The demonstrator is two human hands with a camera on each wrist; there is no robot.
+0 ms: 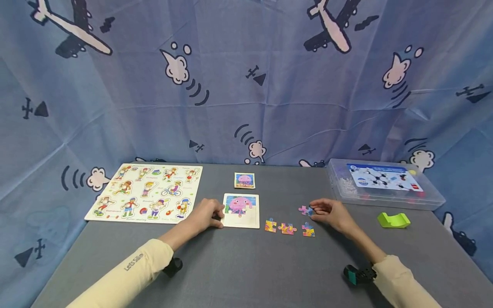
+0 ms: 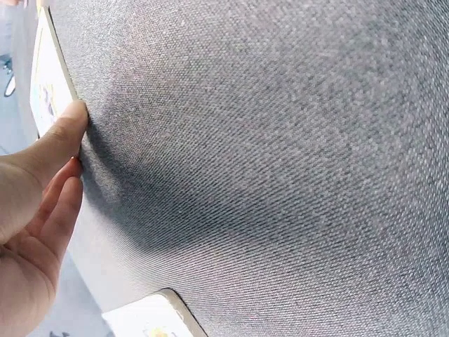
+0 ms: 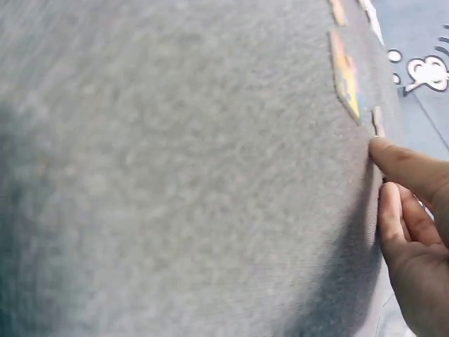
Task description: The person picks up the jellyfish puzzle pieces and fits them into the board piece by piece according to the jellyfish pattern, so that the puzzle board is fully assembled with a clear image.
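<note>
A square jigsaw board [image 1: 242, 221] with a partly assembled pink octopus picture lies flat on the table. My left hand [image 1: 206, 214] holds its left edge, the thumb on the near side, as the left wrist view also shows. My right hand [image 1: 332, 214] pinches a pink-and-blue puzzle piece [image 1: 304, 210] at its right side, close to the tabletop. In the right wrist view, the thumb [image 3: 403, 161] meets the piece's edge. Nearer to me lie loose puzzle pieces: a yellow one [image 1: 270, 225], a pink-yellow one [image 1: 287, 229] and a blue-yellow one [image 1: 308, 230].
Behind the board sits a small octopus picture card [image 1: 244, 180]. A large board with sports figures [image 1: 146, 192] lies at the left. On the right are a clear plastic case [image 1: 385, 184] and a bright green curved block [image 1: 393, 220]. A patterned blue curtain [image 1: 215, 128] hangs behind the table.
</note>
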